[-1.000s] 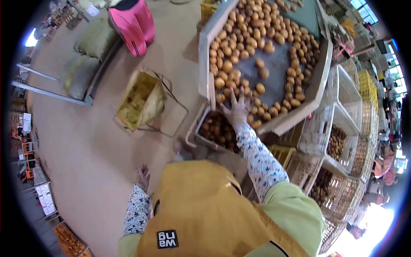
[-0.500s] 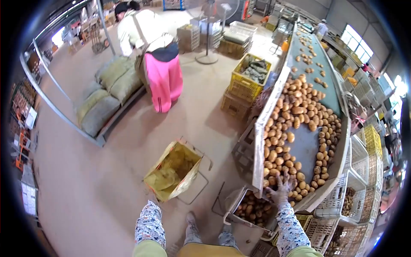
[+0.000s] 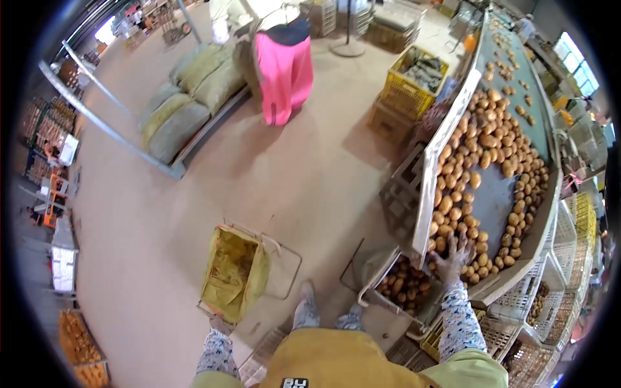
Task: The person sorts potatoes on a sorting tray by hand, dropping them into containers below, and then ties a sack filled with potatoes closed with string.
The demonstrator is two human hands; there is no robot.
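My left hand [image 3: 221,324] is closed at the near corner of a yellow woven sack [image 3: 259,281], which hangs wide-mouthed on a metal frame [image 3: 299,262]. Its fingers are partly hidden at the rim, and the inside of the sack shows only yellow cloth. My right hand [image 3: 455,258], in a dusty glove, rests with spread fingers on the potatoes [image 3: 482,139] at the near end of a conveyor [image 3: 495,197]. Just below that end, a second sack [image 3: 378,268] on a frame holds many potatoes [image 3: 404,284].
Full sacks [image 3: 217,87] lie on a metal cart [image 3: 207,136] at the upper left, beside a person in a pink apron [image 3: 281,74]. A yellow crate [image 3: 414,87] stands left of the conveyor. White crates [image 3: 517,304] are stacked on its right.
My left hand and the yellow sack have come left and nearer to me, and the sack has turned. My right hand stays on the potatoes. The view has tilted down.
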